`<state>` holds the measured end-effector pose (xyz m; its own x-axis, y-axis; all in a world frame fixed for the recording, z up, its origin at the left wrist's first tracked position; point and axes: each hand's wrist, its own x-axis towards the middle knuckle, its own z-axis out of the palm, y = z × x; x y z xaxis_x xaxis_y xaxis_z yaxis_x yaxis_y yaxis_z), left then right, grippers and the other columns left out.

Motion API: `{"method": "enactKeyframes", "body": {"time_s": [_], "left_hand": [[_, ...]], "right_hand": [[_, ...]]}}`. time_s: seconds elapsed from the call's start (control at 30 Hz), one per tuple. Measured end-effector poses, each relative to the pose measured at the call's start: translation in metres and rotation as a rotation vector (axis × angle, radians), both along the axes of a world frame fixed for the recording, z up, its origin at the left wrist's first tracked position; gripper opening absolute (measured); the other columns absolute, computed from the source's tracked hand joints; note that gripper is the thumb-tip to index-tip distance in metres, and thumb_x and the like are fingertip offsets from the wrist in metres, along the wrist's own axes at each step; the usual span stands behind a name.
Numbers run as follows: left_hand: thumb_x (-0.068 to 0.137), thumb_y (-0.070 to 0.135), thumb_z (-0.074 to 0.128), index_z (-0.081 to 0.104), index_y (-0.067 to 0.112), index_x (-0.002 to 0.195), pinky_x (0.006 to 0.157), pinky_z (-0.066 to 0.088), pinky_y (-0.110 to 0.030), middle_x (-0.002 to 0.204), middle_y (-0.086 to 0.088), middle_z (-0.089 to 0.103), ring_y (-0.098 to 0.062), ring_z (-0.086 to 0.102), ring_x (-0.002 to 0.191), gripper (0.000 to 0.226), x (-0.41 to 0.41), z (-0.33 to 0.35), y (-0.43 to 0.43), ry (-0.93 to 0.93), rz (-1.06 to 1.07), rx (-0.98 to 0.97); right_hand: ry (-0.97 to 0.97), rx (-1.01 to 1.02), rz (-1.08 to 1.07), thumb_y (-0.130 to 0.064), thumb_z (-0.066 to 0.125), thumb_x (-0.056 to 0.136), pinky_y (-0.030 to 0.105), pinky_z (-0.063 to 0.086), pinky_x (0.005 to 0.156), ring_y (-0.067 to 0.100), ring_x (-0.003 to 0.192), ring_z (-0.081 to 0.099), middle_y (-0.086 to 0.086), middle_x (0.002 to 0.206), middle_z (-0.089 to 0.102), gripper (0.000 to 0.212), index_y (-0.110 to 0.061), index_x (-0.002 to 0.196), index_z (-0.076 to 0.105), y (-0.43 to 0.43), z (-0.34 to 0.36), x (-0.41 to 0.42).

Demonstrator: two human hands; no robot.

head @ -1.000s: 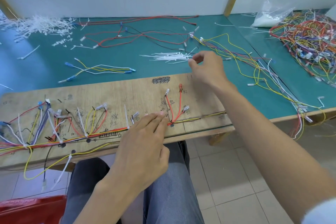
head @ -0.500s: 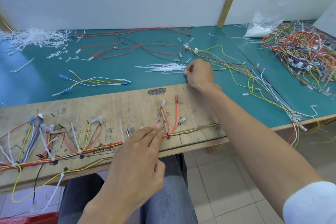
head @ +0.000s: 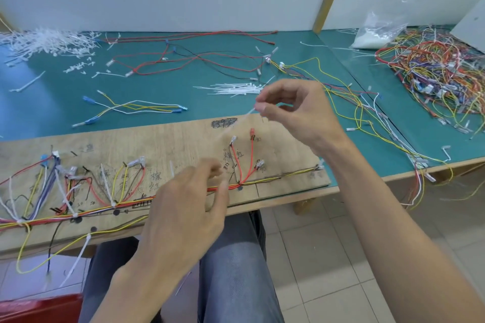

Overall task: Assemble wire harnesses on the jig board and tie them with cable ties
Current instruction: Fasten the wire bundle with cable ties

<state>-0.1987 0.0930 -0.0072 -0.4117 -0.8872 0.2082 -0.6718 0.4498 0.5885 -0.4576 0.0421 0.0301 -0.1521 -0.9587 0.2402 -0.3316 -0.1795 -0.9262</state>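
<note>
right hand (head: 296,113) grip pinched thin white plastic cable tie (head: 250,111), lifted off loose white tie pile (head: 233,88) on teal bench (head: 65,92) | left hand (head: 189,207) fingers apart, risen off red-and-yellow wire bundle (head: 262,181) on wooden jig board (head: 157,144) | tie fetched; strapping judged next

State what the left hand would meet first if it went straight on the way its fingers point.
Probably the red wires branching on the jig board, just beyond the left hand's fingertips. The hand is blurred and its height is unclear, so it may pass above them.
</note>
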Motion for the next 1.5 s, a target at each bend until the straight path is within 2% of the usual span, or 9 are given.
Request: {"method": "enactKeyframes", "body": {"time_s": [0.13,0.3,0.47,0.67,0.77,0.87,1.07,1.27,1.5], "left_hand": [[0.102,0.041,0.061,0.058,0.027,0.112,0.071,0.034,-0.028,0.087,0.014,0.052,-0.008,0.048,0.081,0.017,-0.004,0.007,-0.004,0.130,0.100,-0.117],[0.105,0.032,0.061,0.072,0.024,0.092,0.068,0.044,-0.033,0.081,0.008,0.063,-0.012,0.055,0.074,0.018,-0.001,0.003,-0.004,0.209,-0.031,-0.061],[0.101,0.026,0.069,0.075,0.024,0.089,0.064,0.034,-0.015,0.073,0.010,0.060,-0.006,0.051,0.069,0.013,-0.002,0.004,-0.003,0.325,-0.001,-0.006],[0.098,0.034,0.071,0.078,0.026,0.103,0.082,0.037,-0.019,0.089,0.016,0.063,-0.014,0.047,0.092,0.012,-0.005,-0.006,-0.007,0.139,-0.071,-0.090],[0.093,0.039,0.073,0.077,0.025,0.114,0.090,0.046,-0.039,0.103,0.011,0.068,-0.021,0.047,0.105,0.025,-0.002,-0.010,-0.017,-0.142,-0.085,-0.154],[0.093,0.040,0.073,0.076,0.026,0.107,0.087,0.046,-0.041,0.100,0.010,0.065,-0.021,0.047,0.106,0.020,-0.006,-0.011,-0.023,-0.291,-0.099,-0.180],[0.098,0.033,0.067,0.069,0.026,0.100,0.082,0.039,-0.036,0.097,0.009,0.059,-0.021,0.045,0.105,0.007,-0.019,-0.016,-0.028,-0.415,-0.117,-0.255],[0.094,0.016,0.068,0.057,0.019,0.106,0.082,0.036,-0.039,0.106,-0.001,0.058,-0.027,0.049,0.106,0.017,-0.023,-0.021,-0.022,-0.584,-0.114,-0.320],[0.095,0.017,0.066,0.056,0.017,0.106,0.082,0.035,-0.040,0.106,-0.003,0.058,-0.029,0.050,0.106,0.016,-0.022,-0.025,-0.022,-0.544,-0.093,-0.344]], "right_hand": [[0.039,0.009,0.223,-0.005,0.079,0.091,0.037,0.057,0.078,0.019,0.086,0.070,0.003,0.091,0.076,0.006,-0.007,0.096,0.075,0.030,0.015,0.025],[0.029,0.009,0.294,0.003,0.074,0.094,0.048,0.056,0.080,0.020,0.088,0.067,0.014,0.096,0.073,0.012,-0.005,0.103,0.074,0.041,0.018,0.043],[-0.102,0.054,0.252,-0.008,0.078,0.094,0.037,0.055,0.076,0.015,0.087,0.069,0.018,0.101,0.074,0.011,-0.015,0.102,0.077,0.053,-0.003,0.063],[-0.160,-0.009,-0.023,-0.007,0.078,0.093,0.046,0.058,0.074,0.014,0.077,0.069,0.004,0.089,0.078,0.004,-0.010,0.095,0.079,0.067,-0.042,0.072],[-0.082,-0.090,-0.269,-0.018,0.083,0.090,0.034,0.056,0.076,0.006,0.079,0.069,-0.007,0.088,0.080,0.007,-0.021,0.097,0.082,0.062,-0.050,0.065],[0.010,-0.154,-0.380,-0.025,0.086,0.087,0.026,0.050,0.075,0.002,0.077,0.068,-0.010,0.088,0.079,0.011,-0.028,0.096,0.081,0.055,-0.059,0.067],[0.080,-0.199,-0.398,-0.023,0.084,0.089,0.010,0.044,0.072,0.004,0.078,0.067,-0.003,0.092,0.077,0.012,-0.021,0.101,0.081,0.051,-0.081,0.072],[0.195,-0.164,-0.342,-0.024,0.083,0.091,0.026,0.052,0.071,0.012,0.080,0.069,-0.006,0.088,0.073,0.009,-0.019,0.098,0.081,0.049,-0.086,0.070],[0.344,-0.081,-0.213,-0.017,0.088,0.084,0.032,0.053,0.083,0.019,0.091,0.067,-0.013,0.086,0.069,0.011,-0.015,0.093,0.084,0.053,-0.077,0.068]]}}
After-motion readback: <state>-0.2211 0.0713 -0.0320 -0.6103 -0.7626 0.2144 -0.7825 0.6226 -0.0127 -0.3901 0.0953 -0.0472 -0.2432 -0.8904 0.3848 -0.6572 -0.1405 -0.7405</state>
